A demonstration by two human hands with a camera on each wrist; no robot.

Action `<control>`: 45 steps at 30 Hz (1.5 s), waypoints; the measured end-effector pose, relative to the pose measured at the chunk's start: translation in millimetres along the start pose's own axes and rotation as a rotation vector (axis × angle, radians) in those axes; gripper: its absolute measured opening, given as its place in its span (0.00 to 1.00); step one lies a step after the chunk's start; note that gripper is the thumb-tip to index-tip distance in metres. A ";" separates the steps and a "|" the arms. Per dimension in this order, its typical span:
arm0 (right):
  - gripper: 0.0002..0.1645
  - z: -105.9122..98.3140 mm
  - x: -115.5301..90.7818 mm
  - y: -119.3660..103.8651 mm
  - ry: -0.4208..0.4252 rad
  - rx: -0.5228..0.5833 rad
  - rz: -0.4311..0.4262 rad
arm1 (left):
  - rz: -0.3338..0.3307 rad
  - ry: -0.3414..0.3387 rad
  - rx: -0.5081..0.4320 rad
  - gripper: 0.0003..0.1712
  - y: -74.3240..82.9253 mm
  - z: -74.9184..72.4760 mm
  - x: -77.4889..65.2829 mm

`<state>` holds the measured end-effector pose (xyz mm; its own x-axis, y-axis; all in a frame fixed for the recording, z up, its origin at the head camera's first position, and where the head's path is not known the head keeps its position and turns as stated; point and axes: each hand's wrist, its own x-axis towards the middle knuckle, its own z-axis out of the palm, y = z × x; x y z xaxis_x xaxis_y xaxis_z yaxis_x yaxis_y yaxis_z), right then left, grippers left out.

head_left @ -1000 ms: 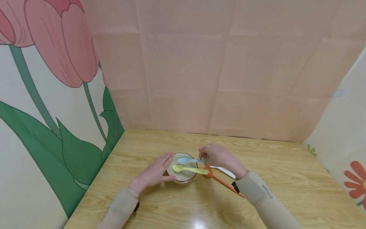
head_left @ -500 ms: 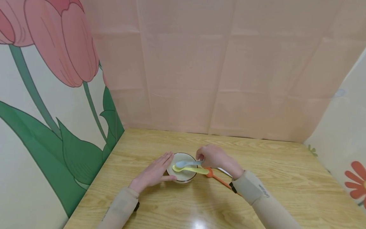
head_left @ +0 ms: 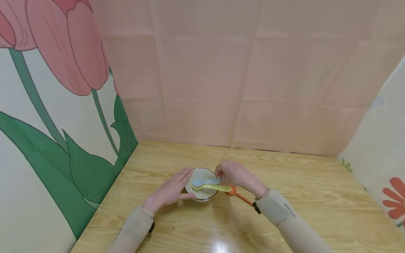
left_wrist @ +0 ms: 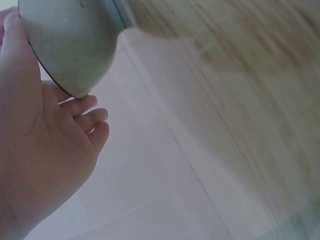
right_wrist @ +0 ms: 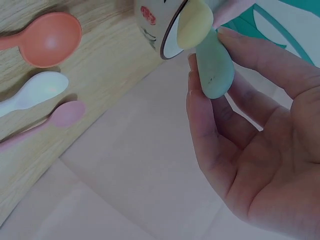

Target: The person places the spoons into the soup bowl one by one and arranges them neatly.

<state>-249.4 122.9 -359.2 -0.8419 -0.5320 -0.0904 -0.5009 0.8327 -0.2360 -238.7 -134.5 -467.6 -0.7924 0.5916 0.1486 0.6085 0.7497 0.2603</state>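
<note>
A white bowl with a dark rim [head_left: 202, 200] stands on the table. Against its left side rests my left hand [head_left: 169, 189], fingers straight and thumb spread along the near rim. My right hand [head_left: 238, 174], at the bowl's right, pinches the handle of a light blue spoon [head_left: 202, 182] between thumb and fingers. That spoon's head is inside the bowl, beside a yellow spoon [head_left: 218, 188] whose handle lies across the right rim. In the right wrist view, the blue spoon's handle end [right_wrist: 215, 72] shows between my fingers, near the yellow handle [right_wrist: 194, 25].
An orange spoon [head_left: 241, 196] lies on the wooden table [head_left: 177, 232], right of the bowl and partly under my right forearm. The right wrist view also shows a white spoon [right_wrist: 44, 90] and a pink spoon [right_wrist: 68, 114] there. A pink sheet [head_left: 202, 88] hangs behind the table.
My right hand has moved slightly left and nearer with the blue spoon, bringing its head down close to the yellow one. The left hand stays in place.
</note>
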 end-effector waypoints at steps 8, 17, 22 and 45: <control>0.09 0.5 -1.2 0.2 0.009 0.014 -0.018 | 0.010 0.002 0.000 0.55 2.0 -2.5 0.6; 0.10 -1.0 -5.6 3.4 0.036 0.029 0.019 | 0.010 -0.006 0.005 0.57 0.7 -1.2 1.7; 0.10 -3.6 -11.7 7.3 0.060 0.039 -0.007 | 0.004 -0.017 0.016 0.57 -0.1 -0.7 2.1; 0.10 -7.9 -40.4 53.8 0.175 0.124 -0.056 | 0.004 -0.011 0.017 0.57 1.6 -0.9 -1.1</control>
<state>-243.9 190.4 -360.6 -0.8409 -0.5332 0.0926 -0.5284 0.7718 -0.3537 -236.9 -134.2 -466.6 -0.7894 0.5979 0.1391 0.6125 0.7520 0.2434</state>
